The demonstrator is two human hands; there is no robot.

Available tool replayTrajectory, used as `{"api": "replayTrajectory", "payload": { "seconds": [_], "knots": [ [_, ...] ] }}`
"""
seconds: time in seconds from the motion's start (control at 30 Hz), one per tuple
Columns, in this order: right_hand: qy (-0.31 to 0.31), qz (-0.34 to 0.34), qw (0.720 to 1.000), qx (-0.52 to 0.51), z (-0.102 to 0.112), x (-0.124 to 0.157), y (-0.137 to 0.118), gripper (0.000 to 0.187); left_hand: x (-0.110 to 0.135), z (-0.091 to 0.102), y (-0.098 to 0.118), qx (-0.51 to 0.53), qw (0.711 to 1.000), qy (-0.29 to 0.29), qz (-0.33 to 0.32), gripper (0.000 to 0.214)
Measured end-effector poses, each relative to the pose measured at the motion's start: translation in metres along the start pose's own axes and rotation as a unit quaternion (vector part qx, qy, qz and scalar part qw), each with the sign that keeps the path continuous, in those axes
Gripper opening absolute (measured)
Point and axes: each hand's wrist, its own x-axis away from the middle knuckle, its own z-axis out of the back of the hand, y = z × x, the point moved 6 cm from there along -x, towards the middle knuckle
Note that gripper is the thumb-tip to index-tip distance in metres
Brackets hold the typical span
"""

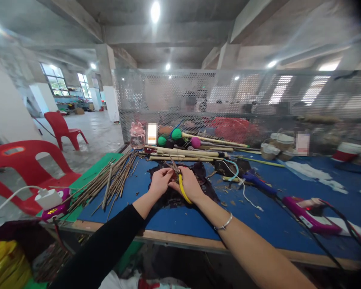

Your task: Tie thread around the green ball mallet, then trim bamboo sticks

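Observation:
My right hand [191, 184] is wrapped round a pair of scissors [183, 189] with a yellow handle, whose blades point up and away from me. Close against it, my left hand [159, 182] has its thumb and fingertips pinched together; whatever lies between them is too small to make out. Both hands are above a crumpled dark cloth or plastic sheet [171, 200] on the blue tabletop [174, 220]. Pale peeled sticks [186, 153] lie just beyond the hands. To the left is a loose pile of thin brown twigs [116, 176].
Behind the sticks stand green yarn balls [177, 133], a pink ball [195, 142] and a pink bottle [137, 136] before a perforated metal screen [168, 92]. At right lie a blue glue gun [258, 182] and a purple power strip [309, 214] with cables. Red chairs [27, 160] stand left.

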Motion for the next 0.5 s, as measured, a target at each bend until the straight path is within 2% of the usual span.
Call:
{"api": "replayTrajectory", "payload": {
  "seconds": [0.3,0.5],
  "knots": [
    [-0.024,-0.01,1.0,-0.016,-0.003,-0.002,0.003,0.055,0.003,-0.005,0.004,-0.001,1.0,-0.02,0.003,0.02],
    [-0.047,-0.055,0.997,0.014,-0.003,0.0,0.01,0.045,0.003,0.001,0.013,-0.051,0.999,0.012,-0.001,0.016]
  ]
}}
